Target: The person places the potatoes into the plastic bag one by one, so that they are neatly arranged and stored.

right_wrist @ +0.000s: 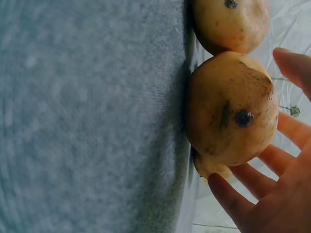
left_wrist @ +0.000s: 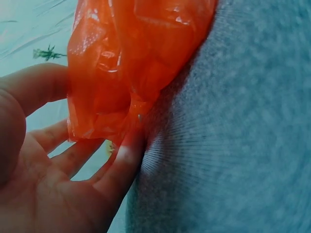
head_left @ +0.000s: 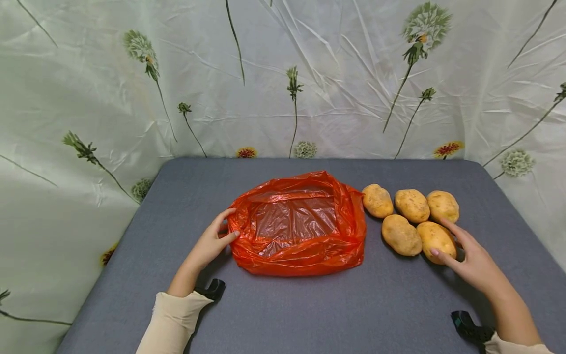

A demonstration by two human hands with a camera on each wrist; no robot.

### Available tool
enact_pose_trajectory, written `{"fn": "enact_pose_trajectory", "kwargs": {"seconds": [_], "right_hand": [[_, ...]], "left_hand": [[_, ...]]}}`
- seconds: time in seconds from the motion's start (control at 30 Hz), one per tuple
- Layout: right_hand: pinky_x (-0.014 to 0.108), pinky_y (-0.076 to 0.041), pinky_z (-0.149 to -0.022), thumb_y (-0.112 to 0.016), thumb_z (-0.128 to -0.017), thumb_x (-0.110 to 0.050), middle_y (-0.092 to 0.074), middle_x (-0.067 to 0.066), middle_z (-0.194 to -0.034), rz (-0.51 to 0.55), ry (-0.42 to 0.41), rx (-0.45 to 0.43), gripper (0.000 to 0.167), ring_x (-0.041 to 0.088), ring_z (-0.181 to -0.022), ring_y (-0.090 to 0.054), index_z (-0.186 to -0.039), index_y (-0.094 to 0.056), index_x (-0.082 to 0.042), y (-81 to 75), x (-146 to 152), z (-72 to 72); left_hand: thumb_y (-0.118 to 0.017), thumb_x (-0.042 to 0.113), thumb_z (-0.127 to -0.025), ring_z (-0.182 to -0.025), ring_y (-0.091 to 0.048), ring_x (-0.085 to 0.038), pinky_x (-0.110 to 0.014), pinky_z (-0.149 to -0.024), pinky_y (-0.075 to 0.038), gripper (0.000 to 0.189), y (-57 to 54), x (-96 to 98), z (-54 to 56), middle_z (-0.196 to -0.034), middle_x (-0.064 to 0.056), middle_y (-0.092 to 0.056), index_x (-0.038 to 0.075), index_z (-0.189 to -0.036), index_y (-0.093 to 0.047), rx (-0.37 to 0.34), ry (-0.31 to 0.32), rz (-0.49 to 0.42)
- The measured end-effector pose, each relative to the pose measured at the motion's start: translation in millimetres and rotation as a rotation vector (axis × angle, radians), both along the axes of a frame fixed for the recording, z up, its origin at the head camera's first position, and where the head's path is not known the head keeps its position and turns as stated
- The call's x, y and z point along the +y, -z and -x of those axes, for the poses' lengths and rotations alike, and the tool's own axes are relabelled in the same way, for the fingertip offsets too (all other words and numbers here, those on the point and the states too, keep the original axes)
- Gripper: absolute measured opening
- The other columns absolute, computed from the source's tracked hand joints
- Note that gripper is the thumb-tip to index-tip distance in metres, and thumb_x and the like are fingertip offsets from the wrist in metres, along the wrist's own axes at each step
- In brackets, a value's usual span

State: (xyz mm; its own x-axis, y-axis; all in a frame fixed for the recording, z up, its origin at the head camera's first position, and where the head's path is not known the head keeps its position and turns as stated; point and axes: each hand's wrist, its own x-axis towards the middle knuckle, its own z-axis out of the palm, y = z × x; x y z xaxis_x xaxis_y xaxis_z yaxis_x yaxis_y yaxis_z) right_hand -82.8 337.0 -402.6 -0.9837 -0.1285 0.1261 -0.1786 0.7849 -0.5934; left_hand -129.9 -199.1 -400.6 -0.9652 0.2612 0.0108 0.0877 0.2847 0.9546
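Fingers spread, the left hand (head_left: 212, 243) touches the nearest edge of the red bag (head_left: 305, 258), apparently steadying its gaping mouth; the right hand (head_left: 475, 263) stands wide around its nearest potato (head_left: 435, 240), four other potatoes (head_left: 401, 235) past its fingertips.

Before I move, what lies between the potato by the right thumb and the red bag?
In the head view: the front-left potato, then a bare strip of grey tabletop beside the red bag.
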Motion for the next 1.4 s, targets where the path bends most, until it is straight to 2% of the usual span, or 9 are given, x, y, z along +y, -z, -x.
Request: {"fn": "enact_pose_trajectory", "kwargs": {"seconds": [0.07, 0.17, 0.3, 0.53, 0.63, 0.7, 0.77, 1.13, 1.4], "right_hand": [[0.056, -0.029, -0.076, -0.065, -0.083, -0.02, -0.031, 0.032, -0.129, 0.001, 0.007, -0.004, 0.073, 0.045, -0.099, -0.04, -0.142, -0.023, -0.007, 2.4, 1.6, -0.4], [0.033, -0.034, -0.081, -0.066, -0.082, -0.02, -0.033, 0.03, -0.129, 0.008, 0.007, -0.014, 0.072, 0.043, -0.1, -0.041, -0.141, -0.026, -0.007, 4.8, 3.8, -0.5], [0.006, -0.029, -0.068, -0.067, -0.082, -0.019, -0.032, 0.03, -0.129, 0.031, 0.004, -0.034, 0.071, 0.047, -0.1, -0.042, -0.139, -0.028, -0.005, 5.1, 6.1, 0.0], [0.008, -0.033, -0.062, -0.068, -0.081, -0.02, -0.034, 0.033, -0.126, 0.036, 0.048, -0.044, 0.071, 0.049, -0.097, -0.045, -0.137, -0.029, 0.0, 2.9, 6.9, 0.1], [0.007, -0.034, -0.061, -0.069, -0.079, -0.018, -0.037, 0.033, -0.123, 0.039, 0.068, -0.008, 0.071, 0.016, -0.092, -0.053, -0.136, -0.032, 0.0, 1.5, 6.3, -0.7], [0.007, -0.034, -0.061, -0.071, -0.078, -0.016, -0.039, 0.033, -0.121, 0.054, 0.074, 0.025, 0.071, -0.005, -0.088, -0.046, -0.135, -0.033, 0.0, 0.6, 5.8, -0.9], [0.006, -0.034, -0.061, -0.072, -0.077, -0.015, -0.04, 0.031, -0.12, 0.06, 0.081, 0.051, 0.07, -0.019, -0.084, -0.033, -0.135, -0.035, -0.001, -0.7, 5.0, -0.6], [0.002, -0.03, -0.067, -0.074, -0.074, -0.012, -0.042, 0.026, -0.119, 0.081, 0.068, 0.159, 0.07, -0.02, -0.087, -0.033, -0.134, -0.039, -0.005, -13.7, -8.3, 4.7], [0.001, -0.028, -0.073, -0.076, -0.071, -0.01, -0.042, 0.013, -0.123, 0.101, 0.049, 0.22, 0.072, -0.016, -0.093, -0.035, -0.134, -0.042, -0.012, -26.7, -23.9, 12.0]], "left_hand": [[-0.055, -0.002, -0.087, -0.107, -0.044, -0.039, -0.025, -0.072, -0.045, 0.056, 2.1, -0.9, 0.5, -0.129, -0.028, -0.032, -0.001, -0.136, -0.027, -0.018, 0.01, -0.035], [-0.054, -0.004, -0.087, -0.099, -0.05, -0.033, -0.025, -0.069, -0.045, 0.057, 5.9, -2.0, 0.9, -0.128, -0.027, -0.032, -0.001, -0.137, -0.026, -0.037, 0.016, -0.082], [-0.054, -0.005, -0.086, -0.081, -0.055, -0.017, -0.024, -0.062, -0.044, 0.06, 12.4, -3.9, 2.5, -0.12, -0.028, -0.039, 0.001, -0.138, -0.025, -0.055, 0.01, -0.124], [-0.053, -0.008, -0.085, -0.076, -0.056, -0.01, -0.022, -0.062, -0.044, 0.061, 15.7, -4.3, 3.2, -0.124, -0.026, -0.034, -0.001, -0.138, -0.024, -0.067, 0.009, -0.163], [-0.054, -0.008, -0.085, -0.076, -0.056, -0.01, -0.023, -0.063, -0.044, 0.061, 15.8, -3.8, 3.0, -0.112, -0.027, -0.043, -0.001, -0.138, -0.024, -0.072, 0.007, -0.168], [-0.054, -0.007, -0.085, -0.075, -0.056, -0.01, -0.023, -0.063, -0.044, 0.061, 15.6, -3.6, 2.9, -0.103, -0.025, -0.048, 0.0, -0.138, -0.025, -0.077, 0.005, -0.166], [-0.055, -0.006, -0.085, -0.075, -0.056, -0.011, -0.024, -0.063, -0.044, 0.061, 15.7, -3.5, 2.9, -0.099, -0.023, -0.05, 0.001, -0.138, -0.025, -0.082, 0.004, -0.166], [-0.055, -0.005, -0.086, -0.075, -0.055, -0.013, -0.024, -0.062, -0.044, 0.06, 17.0, -4.3, 3.1, -0.1, -0.023, -0.049, 0.002, -0.138, -0.026, -0.082, 0.002, -0.163], [-0.054, -0.006, -0.085, -0.074, -0.055, -0.012, -0.023, -0.062, -0.044, 0.06, 15.9, -3.6, 3.2, -0.107, -0.025, -0.044, 0.001, -0.138, -0.026, -0.082, 0.009, -0.171]]}}
